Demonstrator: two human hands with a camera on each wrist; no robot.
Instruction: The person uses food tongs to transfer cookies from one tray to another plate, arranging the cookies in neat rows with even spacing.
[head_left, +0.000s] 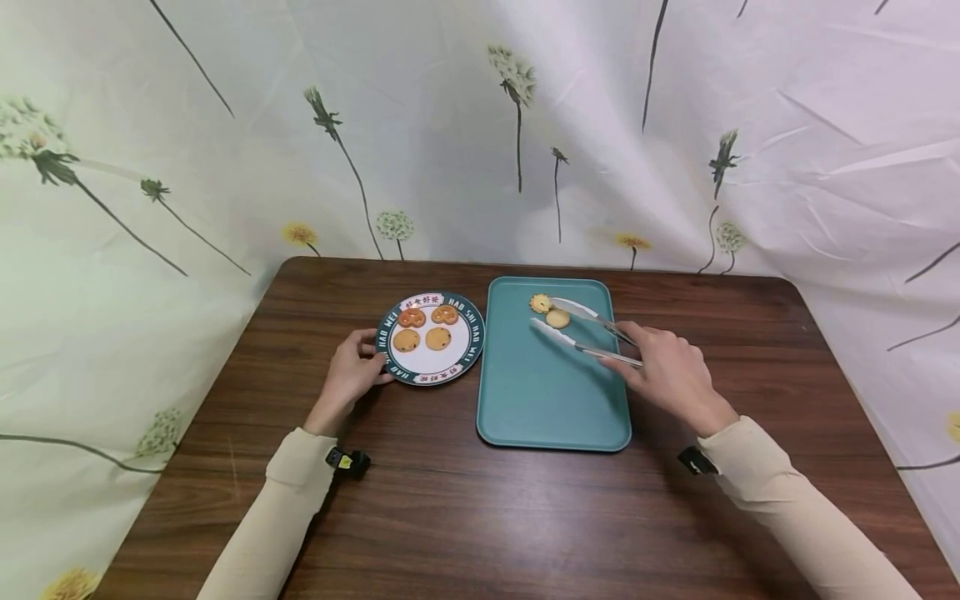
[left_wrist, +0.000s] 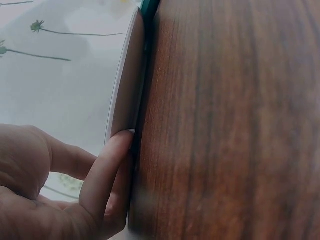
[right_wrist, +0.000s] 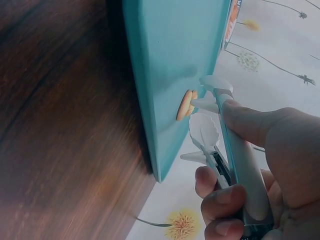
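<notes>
My left hand (head_left: 352,372) grips the left rim of a round plate (head_left: 468,358) with a dark green border and lettering. Two pretzel-shaped cookies (head_left: 412,317) lie on it above two round cookies (head_left: 438,337) with dark specks. On the teal tray (head_left: 551,408) to the right sit a flower-edged cookie (head_left: 540,303) and a plain round cookie (head_left: 557,318), close together. My right hand (head_left: 667,371) holds metal tongs (head_left: 592,351) with white tips. Their arms are spread, one tip by the flower-edged cookie, the other in front of the plain one. In the right wrist view, fingers wrap the tong handles (right_wrist: 245,175).
Both plate and tray stand on a dark wooden table (head_left: 420,517), side by side near its back edge. Behind and around the table hangs a pale cloth (head_left: 442,167) printed with dandelions. Each wrist wears a black strap (head_left: 348,460).
</notes>
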